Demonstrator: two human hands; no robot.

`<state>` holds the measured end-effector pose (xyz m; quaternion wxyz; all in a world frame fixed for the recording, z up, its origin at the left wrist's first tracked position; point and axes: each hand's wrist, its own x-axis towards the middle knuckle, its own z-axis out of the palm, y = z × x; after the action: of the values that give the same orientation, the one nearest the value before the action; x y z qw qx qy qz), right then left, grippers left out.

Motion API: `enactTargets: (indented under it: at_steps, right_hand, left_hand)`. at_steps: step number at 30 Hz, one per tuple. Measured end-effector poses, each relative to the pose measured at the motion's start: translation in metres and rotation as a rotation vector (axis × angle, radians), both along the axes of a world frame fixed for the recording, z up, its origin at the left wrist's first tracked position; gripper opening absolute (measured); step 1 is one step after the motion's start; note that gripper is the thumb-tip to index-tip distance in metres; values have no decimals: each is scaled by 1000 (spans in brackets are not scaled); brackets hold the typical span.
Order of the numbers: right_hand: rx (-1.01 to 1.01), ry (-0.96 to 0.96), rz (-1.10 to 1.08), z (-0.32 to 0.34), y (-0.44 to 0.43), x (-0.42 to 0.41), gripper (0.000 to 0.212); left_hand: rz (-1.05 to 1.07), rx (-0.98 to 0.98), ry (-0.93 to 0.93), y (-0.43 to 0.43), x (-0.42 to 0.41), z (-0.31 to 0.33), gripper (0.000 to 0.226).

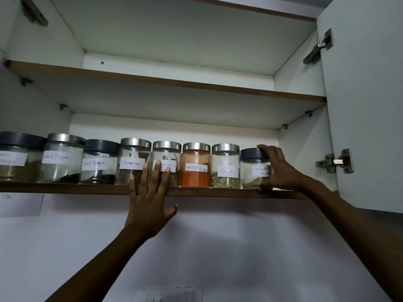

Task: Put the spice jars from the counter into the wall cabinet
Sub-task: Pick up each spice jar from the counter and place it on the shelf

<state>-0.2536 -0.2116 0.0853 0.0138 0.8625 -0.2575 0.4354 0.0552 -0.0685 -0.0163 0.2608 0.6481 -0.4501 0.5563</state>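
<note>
Several glass spice jars stand in a row on the lower shelf [87, 189] of the open wall cabinet. At the right end is the coriander powder jar [254, 168] with a dark lid; my right hand [277, 168] grips it, fingers over the lid and thumb at its base. Left of it stand the fennel jar [225, 166] and the red chilli powder jar [195, 165]. My left hand [148, 197] is flat with straight fingers, fingertips touching the cinnamon jar [133, 161] and the jar beside it [166, 158].
Further left are two black pepper jars [99, 162] and a dark-lidded jar [18, 158]. The upper shelf [174, 81] holds nothing visible. The cabinet door [368, 105] hangs open at the right. A wall switch plate [170, 294] sits below.
</note>
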Motion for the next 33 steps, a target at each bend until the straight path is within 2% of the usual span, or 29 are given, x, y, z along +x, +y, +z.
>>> enactTargets:
  at_steps: [5, 9, 12, 15, 18, 19, 24, 29, 33]
  right_hand:
    - [1, -38, -2, -4, -2, 6, 117]
    - [74, -35, -31, -11, 5, 5, 124]
    - [38, -142, -136, -29, 22, 9, 123]
    - [-172, -340, -279, -60, 44, 27, 95]
    - [-306, -429, -181, -95, 74, 61, 40]
    - [-318, -427, -129, -108, 85, 74, 32]
    - [-196, -437, 48, -144, 128, 124, 15]
    - [-61, -330, 163, -183, 172, 193, 12]
    - [70, -174, 220, -220, 204, 249, 11]
  left_hand:
    - [-2, -15, -12, -1, 2, -1, 98]
    - [-8, -18, -11, -2, 2, -1, 101]
    - [-8, -2, 2, -2, 1, -1, 104]
    - [-20, 32, 30, -1, -1, 1, 106]
    - [-29, 65, 34, 7, -3, 0, 102]
    - [-56, 47, 29, 15, -3, -7, 97]
    - [-221, 31, -62, 55, -6, -52, 63]
    - [-290, 197, -121, 116, 59, -108, 29]
    - [-287, 346, -25, 158, 116, -143, 27]
